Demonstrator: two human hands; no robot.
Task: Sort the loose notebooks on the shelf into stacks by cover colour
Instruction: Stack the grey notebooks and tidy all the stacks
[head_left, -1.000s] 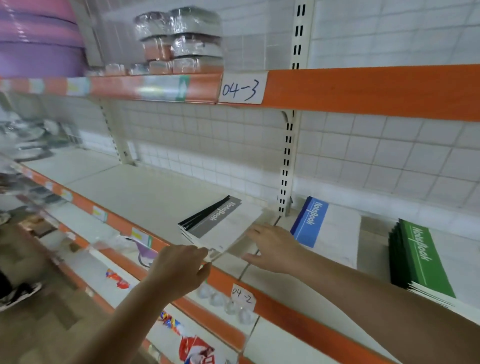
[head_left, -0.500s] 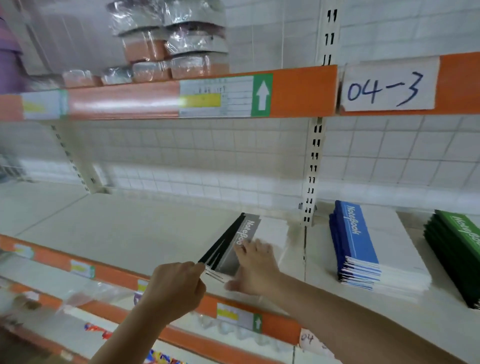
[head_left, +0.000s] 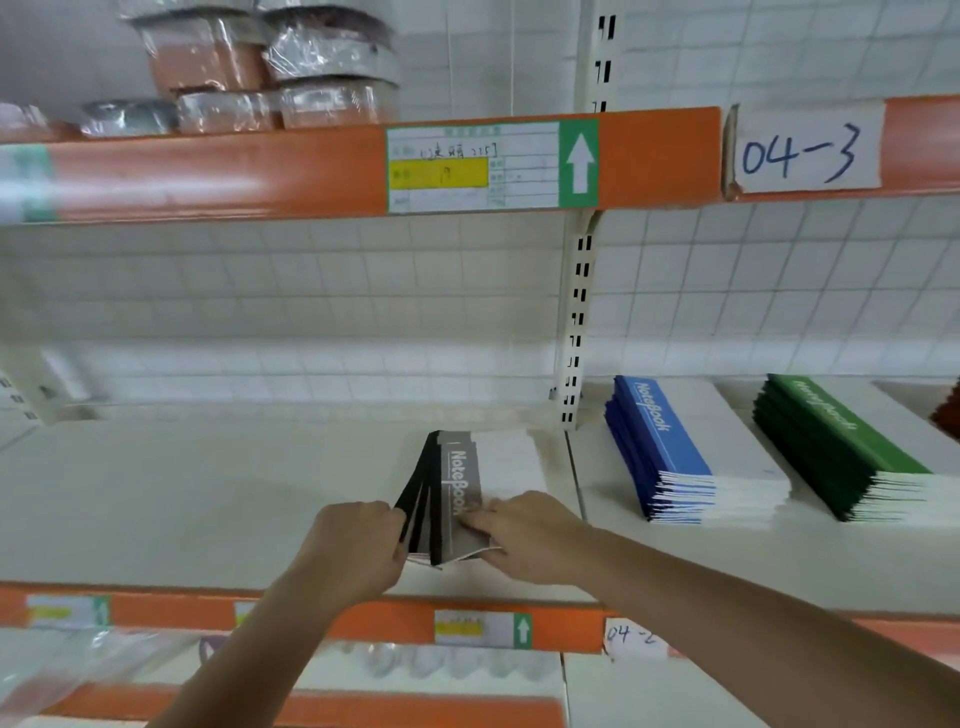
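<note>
Head view is showing your left hand (head_left: 358, 545) curling around the near left corner of the grey-and-black paper notebooks (head_left: 451, 499) on the white shelf (head_left: 208, 493), while your right hand (head_left: 524, 535) is pressing flat on top; their long axis is running away from you.

Your two arms come in bare from the bottom edge, no sleeves showing anywhere along the forearms. Your left hand (head_left: 353, 551) wears no glove, ring or watch. Same for your right hand (head_left: 535, 535): bare wrist, bare fingers, nothing strapped on.
</note>
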